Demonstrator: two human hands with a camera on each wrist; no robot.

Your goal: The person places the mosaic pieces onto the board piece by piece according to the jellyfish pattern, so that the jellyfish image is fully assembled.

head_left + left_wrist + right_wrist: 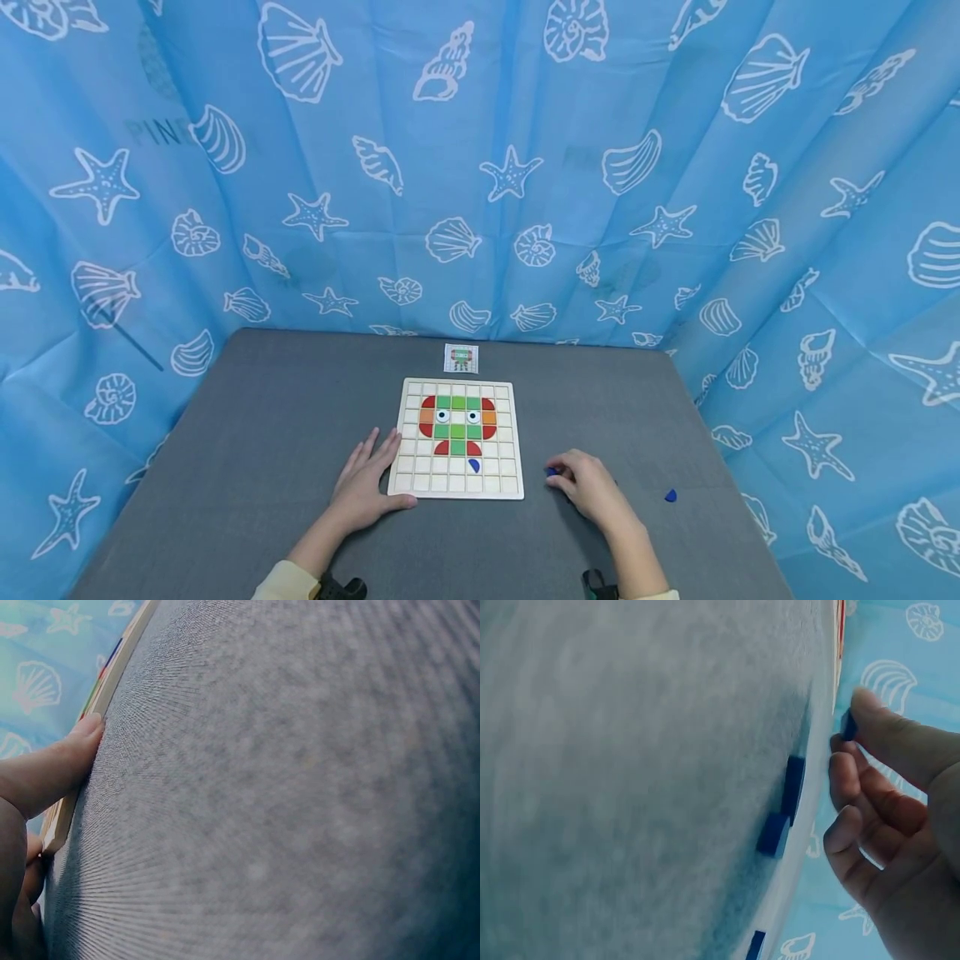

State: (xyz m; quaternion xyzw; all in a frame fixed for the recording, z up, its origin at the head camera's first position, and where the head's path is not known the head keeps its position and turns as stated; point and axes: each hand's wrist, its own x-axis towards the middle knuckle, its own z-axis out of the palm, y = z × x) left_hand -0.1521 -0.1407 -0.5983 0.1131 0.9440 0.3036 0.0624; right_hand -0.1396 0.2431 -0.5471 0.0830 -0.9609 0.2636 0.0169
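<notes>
I see my left hand [365, 492] lying flat on the grey table [247, 467], fingers straight, thumb pressed against the near left edge of the wooden board [459, 483]. My right hand [588, 486] rests just right of the board, fingertips pinching a small blue piece [848, 726]. Another blue piece [670, 496] lies further right, and a small picture card [461, 358] sits beyond the board.

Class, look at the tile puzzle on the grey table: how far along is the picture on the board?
Done: red, green and orange tiles fill the middle of the board, one blue tile below. In hand: the right hand pinches a blue piece; the left hand steadies the board. Left: loose blue pieces and one further right.
</notes>
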